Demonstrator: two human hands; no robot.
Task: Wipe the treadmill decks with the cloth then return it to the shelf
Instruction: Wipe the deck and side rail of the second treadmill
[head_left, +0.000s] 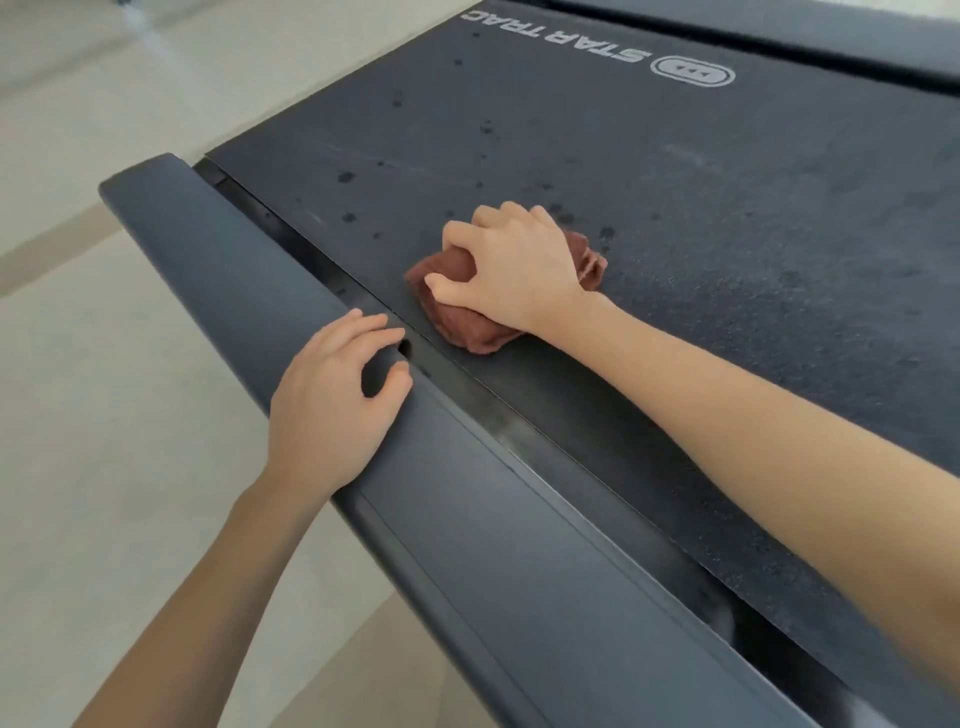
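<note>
A black treadmill belt (675, 197) fills the upper right, dotted with dark wet spots and printed with a white logo at the far end. A bunched reddish-brown cloth (467, 322) lies on the belt near its left edge. My right hand (514, 270) presses down on the cloth with fingers curled into it. My left hand (332, 405) rests flat on the grey side rail (218, 249), fingers apart and holding nothing.
A pale tiled floor (104, 415) lies to the left of the treadmill. The opposite side rail (831, 36) runs along the top right. A narrow gap separates the near rail from the belt.
</note>
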